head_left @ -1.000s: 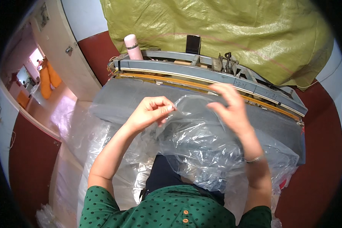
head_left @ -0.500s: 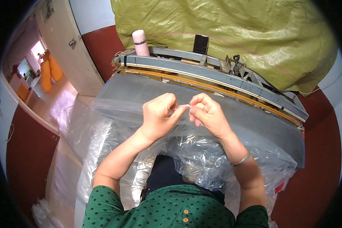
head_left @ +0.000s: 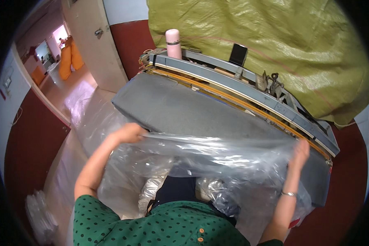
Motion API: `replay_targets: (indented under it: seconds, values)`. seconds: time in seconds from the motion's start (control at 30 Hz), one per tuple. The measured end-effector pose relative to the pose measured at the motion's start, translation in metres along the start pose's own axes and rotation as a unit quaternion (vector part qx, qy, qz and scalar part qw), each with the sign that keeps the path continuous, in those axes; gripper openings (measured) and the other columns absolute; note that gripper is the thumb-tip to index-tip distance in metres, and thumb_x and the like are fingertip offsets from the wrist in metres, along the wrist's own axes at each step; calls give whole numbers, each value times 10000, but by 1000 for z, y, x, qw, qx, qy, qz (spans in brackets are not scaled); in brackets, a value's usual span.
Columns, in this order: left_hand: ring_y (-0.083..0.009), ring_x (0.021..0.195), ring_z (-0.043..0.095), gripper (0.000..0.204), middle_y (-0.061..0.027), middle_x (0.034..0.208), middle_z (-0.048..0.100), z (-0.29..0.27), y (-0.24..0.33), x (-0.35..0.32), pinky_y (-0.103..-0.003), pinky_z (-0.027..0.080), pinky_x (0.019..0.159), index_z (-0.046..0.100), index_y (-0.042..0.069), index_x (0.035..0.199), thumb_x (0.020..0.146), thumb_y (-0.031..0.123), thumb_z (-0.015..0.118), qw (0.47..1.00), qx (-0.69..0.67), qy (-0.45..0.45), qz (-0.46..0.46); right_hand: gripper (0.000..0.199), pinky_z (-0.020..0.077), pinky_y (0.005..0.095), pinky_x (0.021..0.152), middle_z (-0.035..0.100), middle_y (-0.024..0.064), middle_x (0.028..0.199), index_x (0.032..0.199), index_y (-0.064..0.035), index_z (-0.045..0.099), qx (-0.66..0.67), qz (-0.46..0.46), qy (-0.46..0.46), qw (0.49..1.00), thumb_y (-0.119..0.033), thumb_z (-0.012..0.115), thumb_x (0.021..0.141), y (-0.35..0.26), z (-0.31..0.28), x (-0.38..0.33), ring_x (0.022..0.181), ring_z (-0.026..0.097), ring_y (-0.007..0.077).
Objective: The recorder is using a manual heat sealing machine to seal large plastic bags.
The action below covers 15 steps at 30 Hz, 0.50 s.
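Note:
A clear plastic sheet (head_left: 217, 153) is stretched taut between my two hands, over the near side of a grey-topped sealing machine (head_left: 184, 102). My left hand (head_left: 130, 133) is closed on the sheet's edge by the machine's left front. Farther right, my right hand (head_left: 301, 152) grips the other end of that edge, close to the machine's right part; it is slightly blurred. The rest of the plastic hangs in loose folds over my lap and down to the left.
Along the machine's back runs a grey metal bar (head_left: 233, 86) with an orange strip (head_left: 217, 93). A pink flask (head_left: 173, 44) and a black phone (head_left: 238, 55) stand behind it. Yellow-green woven sheeting (head_left: 266, 33) covers the wall. At left is an open door (head_left: 92, 45); bundled plastic (head_left: 41, 217) lies lower left.
My hands were close together, pinching the plastic in the middle. They have moved wide apart, pulling its edge straight. The view has shifted, so the machine sits farther right and lower.

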<state>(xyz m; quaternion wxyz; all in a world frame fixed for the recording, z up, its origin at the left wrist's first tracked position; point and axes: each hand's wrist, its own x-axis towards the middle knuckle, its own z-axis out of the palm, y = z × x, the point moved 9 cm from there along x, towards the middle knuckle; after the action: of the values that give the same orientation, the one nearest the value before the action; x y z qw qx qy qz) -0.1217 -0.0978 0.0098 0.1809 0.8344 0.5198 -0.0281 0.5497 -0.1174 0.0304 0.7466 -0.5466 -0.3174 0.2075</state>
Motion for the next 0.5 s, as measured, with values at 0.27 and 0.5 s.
replay_targets:
  seconds: [0.27, 0.5]
  values:
    - [-327, 945, 588, 358, -165, 993, 631, -211, -158, -93, -399, 451, 811, 595, 5, 1015, 662, 43, 638, 863, 42, 431, -259, 391, 431, 309, 809, 629, 100, 990, 1090, 25, 583, -402, -131, 146, 894, -318, 472, 941, -44, -281, 82, 861, 549, 192]
    - [-341, 1064, 486, 522, -132, 1114, 542, -154, -54, -3, -452, 372, 923, 445, 30, 1187, 738, 177, 666, 809, 152, 566, -36, 429, 439, 346, 755, 640, 153, 884, 1000, 31, 614, -530, -87, 220, 815, -368, 471, 933, -34, -399, 86, 771, 552, 259]
